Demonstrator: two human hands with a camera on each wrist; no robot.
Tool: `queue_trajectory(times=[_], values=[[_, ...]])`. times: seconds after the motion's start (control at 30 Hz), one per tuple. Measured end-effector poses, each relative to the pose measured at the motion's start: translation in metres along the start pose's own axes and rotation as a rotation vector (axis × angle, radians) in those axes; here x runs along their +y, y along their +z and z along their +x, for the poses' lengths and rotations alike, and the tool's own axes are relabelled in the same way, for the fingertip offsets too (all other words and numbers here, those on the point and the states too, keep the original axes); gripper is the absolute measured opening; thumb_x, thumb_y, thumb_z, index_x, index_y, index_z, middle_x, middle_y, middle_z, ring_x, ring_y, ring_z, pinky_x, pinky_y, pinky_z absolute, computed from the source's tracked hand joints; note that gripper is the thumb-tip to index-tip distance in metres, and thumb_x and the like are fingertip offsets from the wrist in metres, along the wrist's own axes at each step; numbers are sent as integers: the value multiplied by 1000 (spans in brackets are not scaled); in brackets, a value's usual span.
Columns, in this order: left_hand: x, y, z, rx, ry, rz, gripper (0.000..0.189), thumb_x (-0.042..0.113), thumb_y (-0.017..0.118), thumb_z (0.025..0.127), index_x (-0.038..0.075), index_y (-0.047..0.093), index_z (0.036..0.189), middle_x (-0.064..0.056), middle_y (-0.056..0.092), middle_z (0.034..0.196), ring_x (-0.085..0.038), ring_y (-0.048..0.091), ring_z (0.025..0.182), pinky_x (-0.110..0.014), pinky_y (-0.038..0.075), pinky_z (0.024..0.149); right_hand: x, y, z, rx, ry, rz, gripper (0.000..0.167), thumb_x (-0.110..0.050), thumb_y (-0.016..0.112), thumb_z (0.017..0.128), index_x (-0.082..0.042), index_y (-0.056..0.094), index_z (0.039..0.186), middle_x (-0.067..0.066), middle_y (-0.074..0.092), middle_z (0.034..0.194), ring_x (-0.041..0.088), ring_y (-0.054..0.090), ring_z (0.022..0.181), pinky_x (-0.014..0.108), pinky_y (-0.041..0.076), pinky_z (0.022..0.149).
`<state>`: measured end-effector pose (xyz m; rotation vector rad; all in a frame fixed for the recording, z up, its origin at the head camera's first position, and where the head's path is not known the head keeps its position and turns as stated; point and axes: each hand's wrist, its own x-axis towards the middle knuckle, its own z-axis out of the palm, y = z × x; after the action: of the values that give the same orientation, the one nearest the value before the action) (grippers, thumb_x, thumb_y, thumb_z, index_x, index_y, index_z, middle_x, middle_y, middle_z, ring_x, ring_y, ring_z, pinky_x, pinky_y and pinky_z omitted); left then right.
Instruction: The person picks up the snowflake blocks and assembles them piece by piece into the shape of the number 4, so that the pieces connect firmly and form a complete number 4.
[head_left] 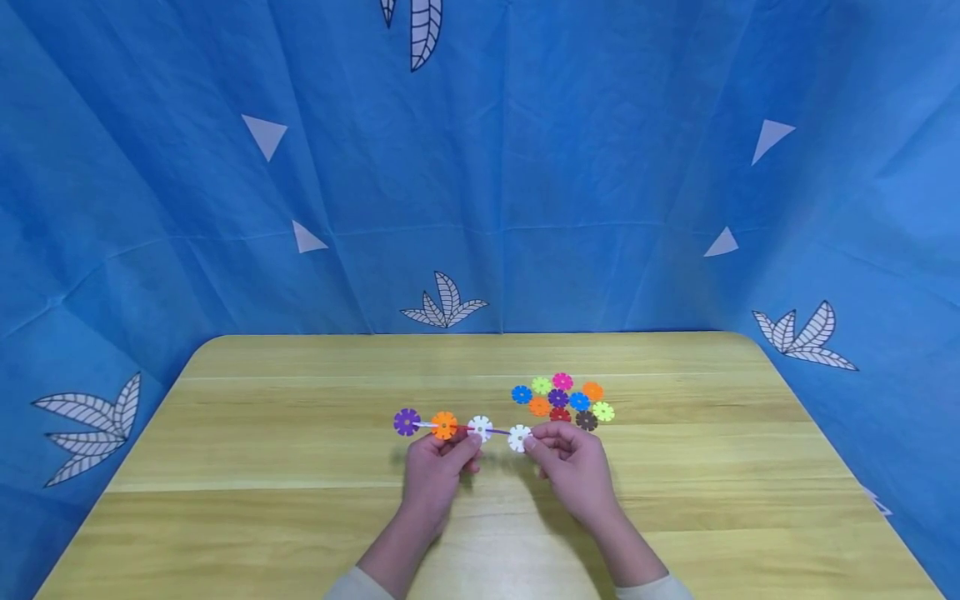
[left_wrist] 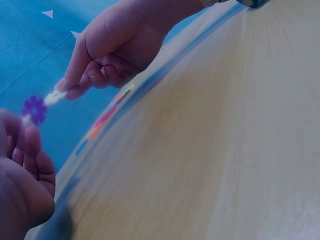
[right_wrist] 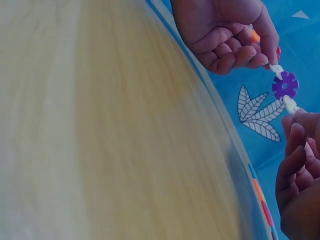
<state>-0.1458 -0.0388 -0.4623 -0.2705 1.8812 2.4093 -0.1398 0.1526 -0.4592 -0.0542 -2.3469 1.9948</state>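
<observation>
A chain of slotted plastic snowflake discs runs level between and past my hands, above the table. From its left end come a purple disc (head_left: 407, 422), an edge-on white one, an orange disc (head_left: 444, 426), an edge-on red one and a white disc (head_left: 480, 428). My left hand (head_left: 433, 477) pinches that white disc between thumb and fingers. My right hand (head_left: 579, 473) pinches another white disc (head_left: 519, 438) at the right end. Between the two white discs sits a purple disc (right_wrist: 285, 86), edge-on in the head view, and both white discs meet its rim in the right wrist view.
Loose snowflake discs in pink, blue, orange, green, red, brown and purple lie in a cluster (head_left: 558, 398) just beyond my right hand. The wooden table (head_left: 300, 517) ends at a blue patterned cloth (head_left: 585, 167) behind it.
</observation>
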Motion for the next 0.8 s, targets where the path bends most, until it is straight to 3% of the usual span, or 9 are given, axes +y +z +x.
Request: queue_trajectory(times=[0.5,0.8], values=[[-1,0,-1,-17,11,34,18,7,77,86,-5,71,98,-23,69,88,-18,64,64,-27,58,64,-1,4,0,7,-3,35,4,-2,73,89,-1,71,93,14,68,81,24,59,60,24,50,49],[-2,1,-2,-30,15,83,16,7,76,87,-5,70,97,-20,69,83,-16,63,61,-26,57,61,-4,6,-2,20,23,78,5,0,72,89,4,70,93,16,69,80,17,57,55,19,43,43]])
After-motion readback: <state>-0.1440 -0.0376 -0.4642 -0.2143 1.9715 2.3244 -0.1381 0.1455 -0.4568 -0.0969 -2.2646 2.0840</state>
